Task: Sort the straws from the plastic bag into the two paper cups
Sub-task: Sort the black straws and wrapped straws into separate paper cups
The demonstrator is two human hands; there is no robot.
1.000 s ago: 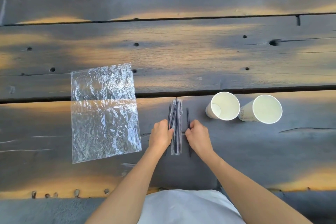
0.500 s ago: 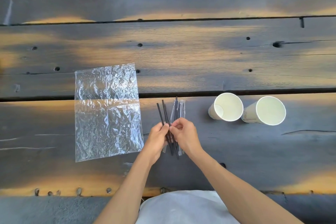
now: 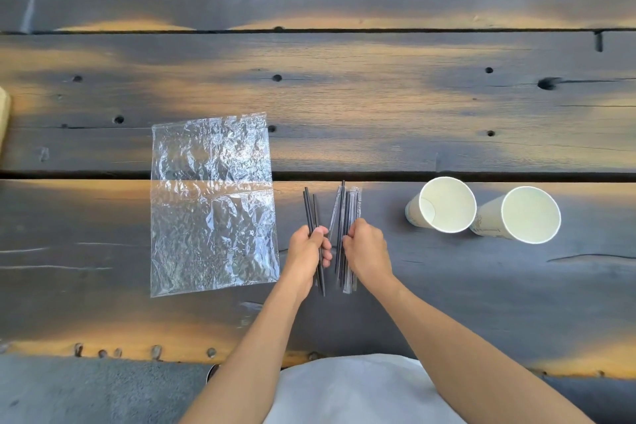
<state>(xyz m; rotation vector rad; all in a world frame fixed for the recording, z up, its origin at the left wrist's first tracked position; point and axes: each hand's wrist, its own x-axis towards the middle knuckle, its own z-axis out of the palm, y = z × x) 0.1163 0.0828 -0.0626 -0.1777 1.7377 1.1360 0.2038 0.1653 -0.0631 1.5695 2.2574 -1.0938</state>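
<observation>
A clear crumpled plastic bag (image 3: 211, 203) lies flat on the dark wooden table, left of my hands. My left hand (image 3: 308, 253) is closed around a few bare black straws (image 3: 311, 212) that stick out away from me. Just to the right, my right hand (image 3: 366, 249) rests on a pile of straws (image 3: 347, 208), several of them in clear wrappers, fingertips touching them. Two white paper cups stand upright to the right: the nearer-left cup (image 3: 444, 205) and the right cup (image 3: 526, 215). Both look empty.
The table (image 3: 344, 96) is made of wide dark planks with gaps and knot holes. Its front edge runs along the bottom, with my white top (image 3: 354, 389) below it. A pale wooden object (image 3: 3, 113) shows at the far left edge.
My hands have drawn apart. The left hand has carried a few black straws leftward, away from the pile, while the right hand has stayed on the wrapped pile.
</observation>
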